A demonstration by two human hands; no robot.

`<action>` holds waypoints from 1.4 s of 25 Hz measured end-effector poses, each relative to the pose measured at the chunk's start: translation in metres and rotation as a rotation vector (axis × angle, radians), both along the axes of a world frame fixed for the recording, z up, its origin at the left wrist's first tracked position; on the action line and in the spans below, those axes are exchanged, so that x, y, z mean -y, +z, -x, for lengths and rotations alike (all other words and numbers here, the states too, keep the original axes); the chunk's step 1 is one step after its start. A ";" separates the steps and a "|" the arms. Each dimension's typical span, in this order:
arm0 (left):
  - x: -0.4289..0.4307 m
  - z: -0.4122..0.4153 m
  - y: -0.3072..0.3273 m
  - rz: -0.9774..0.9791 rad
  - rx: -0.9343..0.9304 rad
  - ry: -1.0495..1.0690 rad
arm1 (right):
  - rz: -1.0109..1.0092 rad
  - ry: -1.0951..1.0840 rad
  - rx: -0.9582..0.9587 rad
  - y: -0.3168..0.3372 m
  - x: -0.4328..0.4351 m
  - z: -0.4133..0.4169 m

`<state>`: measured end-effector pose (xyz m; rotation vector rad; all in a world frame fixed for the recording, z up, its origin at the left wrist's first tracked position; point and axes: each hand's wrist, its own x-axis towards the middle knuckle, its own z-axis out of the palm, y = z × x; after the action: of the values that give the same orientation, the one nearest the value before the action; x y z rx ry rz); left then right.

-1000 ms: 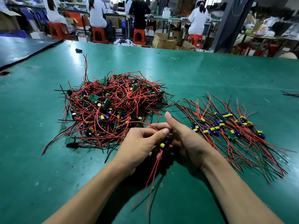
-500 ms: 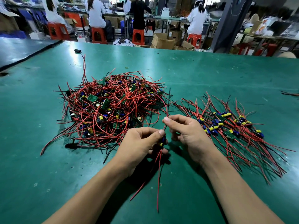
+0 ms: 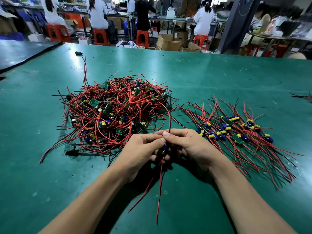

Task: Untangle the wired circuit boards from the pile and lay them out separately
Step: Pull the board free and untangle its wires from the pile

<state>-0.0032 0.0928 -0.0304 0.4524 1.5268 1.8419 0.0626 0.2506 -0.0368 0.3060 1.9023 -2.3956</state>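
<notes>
- No word, number or brand can be read anywhere from where I stand.
- Green circuit boards in the tangled pile: any markings on them are too small to make out.
- Yellow capacitors on the laid-out boards: any printing is too fine to read.
- Held wired board, closest to view: nothing legible on it either.
- Cardboard boxes behind the table: their faces are blurred.
- Orange-and-white packet on the far right table: the print is a smear of colour.

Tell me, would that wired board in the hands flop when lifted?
Probably floppy: its red wires droop below the left hand and arch above the right hand. Likely light, since a pinch holds the wired board. It may snag on the tangled pile.
</notes>
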 end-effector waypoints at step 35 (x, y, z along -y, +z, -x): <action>-0.007 -0.005 -0.001 0.076 -0.087 0.085 | -0.121 -0.153 0.034 -0.001 0.013 0.004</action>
<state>0.0022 0.1002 -0.0313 0.4426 1.6919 1.8421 0.0582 0.2374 -0.0379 0.5153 2.0844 -2.3522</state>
